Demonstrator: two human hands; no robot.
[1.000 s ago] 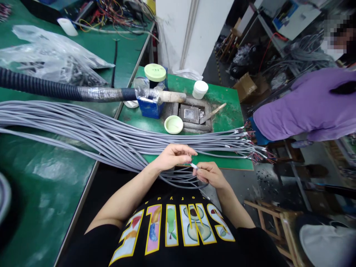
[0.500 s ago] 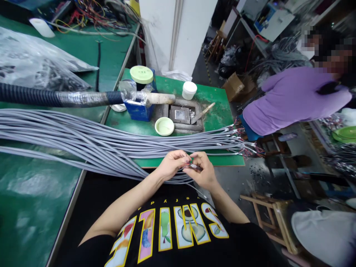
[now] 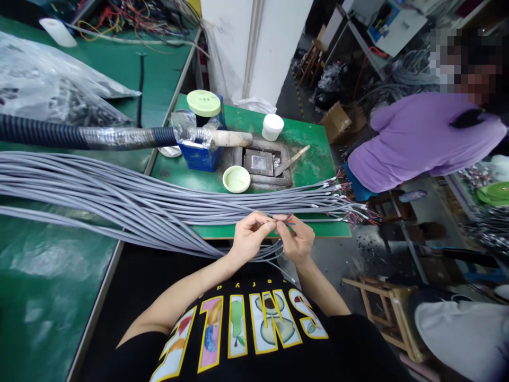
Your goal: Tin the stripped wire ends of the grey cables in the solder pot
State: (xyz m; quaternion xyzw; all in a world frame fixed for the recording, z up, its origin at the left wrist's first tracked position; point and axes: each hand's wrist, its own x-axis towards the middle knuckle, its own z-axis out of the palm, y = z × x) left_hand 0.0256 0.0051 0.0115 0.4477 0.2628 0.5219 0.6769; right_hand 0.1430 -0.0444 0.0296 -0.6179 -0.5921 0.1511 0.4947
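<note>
My left hand (image 3: 251,236) and my right hand (image 3: 296,240) meet above the near table edge, fingertips almost touching. Both are closed in a pinch on thin coloured wires (image 3: 291,222), whose red and blue ends stick out past my right fingers. The exact grip point is hidden by the fingers. Grey cables (image 3: 170,209) lie in a thick bundle across the table, just beyond my hands. Several of them bend down below my hands. At the bundle's right end, stripped coloured wire ends (image 3: 360,212) fan out over the table edge.
Beyond the bundle are a small solder pot (image 3: 259,162) with a flat scraper (image 3: 292,161), a pale green dish (image 3: 236,179), a white tub (image 3: 272,127) and a blue box (image 3: 201,156). A ribbed hose (image 3: 119,139) ends there. A person in purple (image 3: 429,140) is at the right.
My right hand has turned and its fingers have shifted up onto the wires; the white piece seen between my hands earlier is now out of sight. The wires' coloured ends now point right.
</note>
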